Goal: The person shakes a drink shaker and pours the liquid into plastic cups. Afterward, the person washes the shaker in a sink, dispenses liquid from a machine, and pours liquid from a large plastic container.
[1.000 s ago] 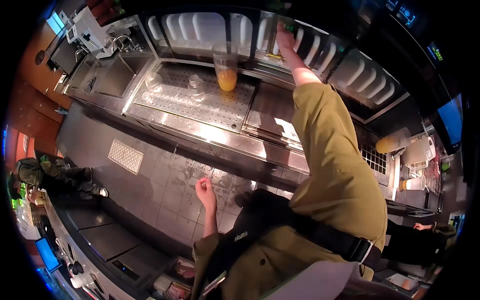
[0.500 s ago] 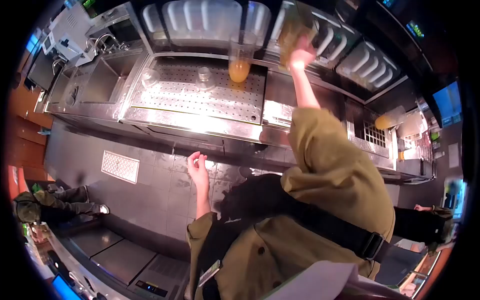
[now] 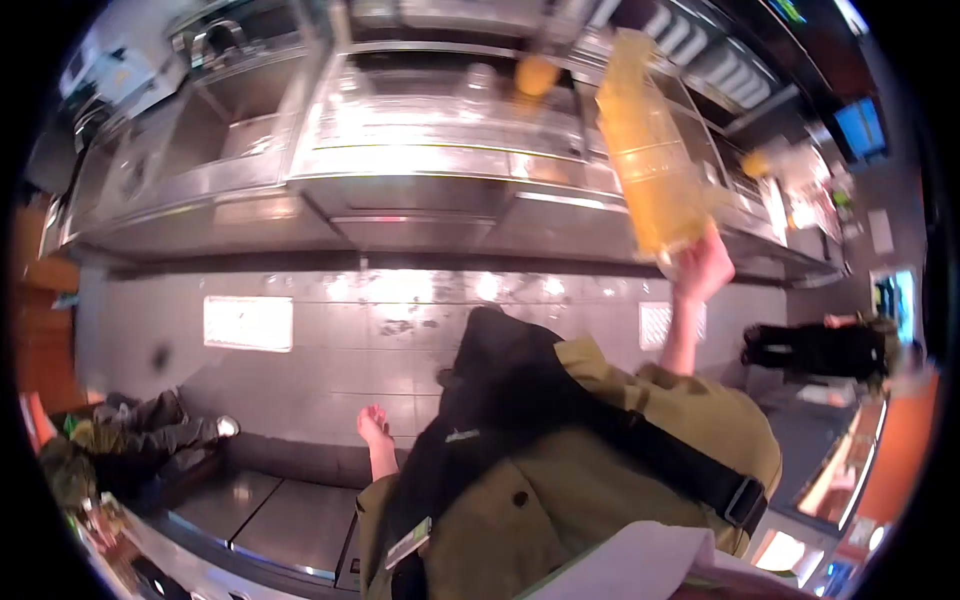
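A large clear pitcher of yellow-orange liquid is in my right hand, whose fingers are round its handle side. It is held in front of the metal counter, tilted, with its upper end toward the shelf. My left hand hangs low over the floor with its fingers curled; nothing shows in it. On the perforated metal counter stand a clear vessel, another clear vessel and a container of orange liquid, all blurred.
Metal sinks with a faucet lie at the upper left. One person is at the lower left, another at the right. A row of white handles lines the upper right. Dark cabinets stand at the lower left.
My right hand has come away from the upper shelf with the yellow pitcher, back toward my body. My left hand has moved down. The view has shifted, and more of the counter's front shows.
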